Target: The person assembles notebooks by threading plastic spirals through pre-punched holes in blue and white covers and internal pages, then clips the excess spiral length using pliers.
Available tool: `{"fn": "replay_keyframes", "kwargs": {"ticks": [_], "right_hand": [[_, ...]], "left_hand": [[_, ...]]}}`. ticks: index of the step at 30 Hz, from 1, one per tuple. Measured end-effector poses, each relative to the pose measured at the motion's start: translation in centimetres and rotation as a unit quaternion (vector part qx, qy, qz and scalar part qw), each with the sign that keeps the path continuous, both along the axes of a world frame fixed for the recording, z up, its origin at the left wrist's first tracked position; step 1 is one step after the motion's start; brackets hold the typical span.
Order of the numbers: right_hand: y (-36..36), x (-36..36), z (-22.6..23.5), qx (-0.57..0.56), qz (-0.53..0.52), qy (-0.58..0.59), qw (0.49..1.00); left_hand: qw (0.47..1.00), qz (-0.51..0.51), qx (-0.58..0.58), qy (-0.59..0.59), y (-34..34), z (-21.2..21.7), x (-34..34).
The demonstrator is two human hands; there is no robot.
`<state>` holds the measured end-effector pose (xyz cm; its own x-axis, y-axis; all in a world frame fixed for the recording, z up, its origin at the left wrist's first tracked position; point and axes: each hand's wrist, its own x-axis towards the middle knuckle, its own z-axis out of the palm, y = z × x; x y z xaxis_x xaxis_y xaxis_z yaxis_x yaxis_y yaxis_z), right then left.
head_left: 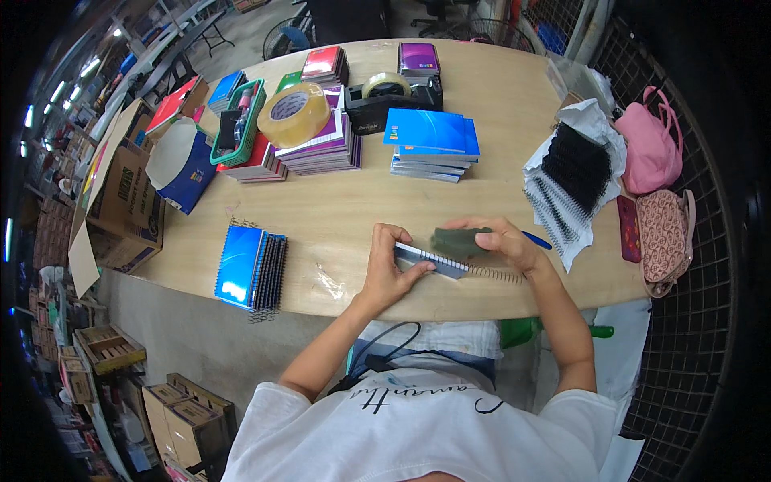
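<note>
My left hand (pixel 387 269) is closed around a small notebook (pixel 444 269), held with its punched edge up, thumb along the near side. From the right end of that edge a dark wire spiral (pixel 496 275) sticks out, part of it threaded through the holes. In my right hand (pixel 514 243) is a dark green, soft-looking block (pixel 459 243), gripped between thumb and fingers just above the spiral edge. Whether it touches the wire I cannot tell. To the left lies a stack of blue spiral notebooks (pixel 243 265), with wire ends poking out.
A blue notebook stack (pixel 434 136), a tape dispenser (pixel 393 100) and a large tape roll (pixel 295 115) stand at the back. Black spirals (pixel 575 167) lie on white wrapping at right, near a blue pen (pixel 536 240) and pink bag (pixel 649 146). A cardboard box (pixel 128 197) stands left.
</note>
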<state>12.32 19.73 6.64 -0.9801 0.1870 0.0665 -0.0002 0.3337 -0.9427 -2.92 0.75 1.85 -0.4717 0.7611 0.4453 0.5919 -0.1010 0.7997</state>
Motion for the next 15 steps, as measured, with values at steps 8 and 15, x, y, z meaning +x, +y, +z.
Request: {"fn": "replay_keyframes", "kwargs": {"ticks": [8, 15], "right_hand": [[-1.1, -0.7, 1.0, -0.079, 0.004, -0.035, 0.996], [-1.6, -1.9, 0.2, 0.057, 0.022, -0.017, 0.998]], "left_hand": [[0.921, -0.144, 0.033, -0.36, -1.1, -1.8, -3.6], [0.882, -0.169, 0.065, -0.435, -0.6, -2.1, -3.5]]}}
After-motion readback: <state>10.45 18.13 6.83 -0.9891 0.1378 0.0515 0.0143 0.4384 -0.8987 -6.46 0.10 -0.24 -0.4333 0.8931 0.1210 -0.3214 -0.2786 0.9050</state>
